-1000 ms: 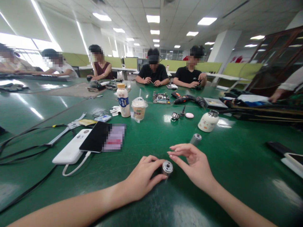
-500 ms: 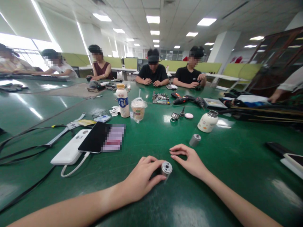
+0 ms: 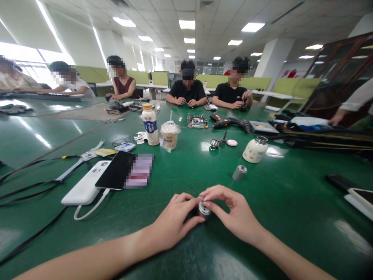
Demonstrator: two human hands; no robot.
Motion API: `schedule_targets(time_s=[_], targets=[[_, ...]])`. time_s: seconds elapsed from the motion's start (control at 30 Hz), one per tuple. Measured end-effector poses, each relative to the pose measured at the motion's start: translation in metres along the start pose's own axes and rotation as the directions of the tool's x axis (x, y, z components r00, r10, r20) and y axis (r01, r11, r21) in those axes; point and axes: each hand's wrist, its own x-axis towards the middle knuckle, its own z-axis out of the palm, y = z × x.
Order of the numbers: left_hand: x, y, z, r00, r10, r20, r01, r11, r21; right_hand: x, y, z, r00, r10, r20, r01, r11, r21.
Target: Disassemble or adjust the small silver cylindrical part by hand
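A small silver metal cylinder stands upright on the green table, its top face partly covered by fingers. My left hand is closed around its left side, thumb in front and index finger behind. Over the top of the cylinder, my right hand has thumb and index fingertips brought close together in a pinch. Whatever may be between those fingertips is too small to make out. A second metal cylinder of similar look stands farther back, beyond my right hand.
On the left lie a white power bank and a dark phone with a cable. Behind are a milk tea bottle, a lidded cup, a cream flask, a circuit board and a power drill. Several people sit around the table.
My right hand has moved left and slightly down, from apart to the top of the cylinder, its fingertips closing there. The left hand keeps its hold.
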Motion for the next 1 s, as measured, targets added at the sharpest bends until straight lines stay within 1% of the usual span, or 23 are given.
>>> schedule_targets(time_s=[0.2, 0.4, 0.63, 0.73, 0.9, 1.0], targets=[[-0.0007, 0.0011, 0.0001, 1.000, 0.005, -0.001, -0.005, 1.000, -0.010, -0.0004, -0.0016, 0.0018, 0.997, -0.069, 0.021, 0.070, 0.995, -0.072], [-0.0003, 0.0012, -0.0001, 1.000, 0.012, -0.009, -0.012, 1.000, -0.008, -0.0002, -0.0045, 0.0032, 0.999, -0.026, 0.029, 0.029, 0.996, -0.090], [-0.0002, 0.0022, -0.0012, 1.000, 0.002, -0.008, -0.002, 1.000, -0.010, -0.0007, -0.0093, 0.0017, 1.000, 0.026, 0.006, -0.024, 0.982, -0.188], [0.0004, 0.0026, -0.0018, 1.000, -0.002, -0.002, 0.002, 1.000, -0.008, -0.0003, -0.0082, 0.0020, 1.000, 0.025, 0.001, -0.025, 0.982, -0.189], [0.0002, 0.0026, -0.0012, 1.000, -0.001, -0.008, 0.001, 1.000, -0.003, -0.0009, -0.0044, 0.0017, 0.999, -0.017, -0.028, 0.012, 0.985, -0.172], [-0.0007, 0.0023, -0.0003, 1.000, 0.001, -0.014, -0.001, 1.000, 0.002, -0.0016, -0.0037, 0.0022, 0.999, -0.035, -0.013, 0.033, 0.988, -0.150]])
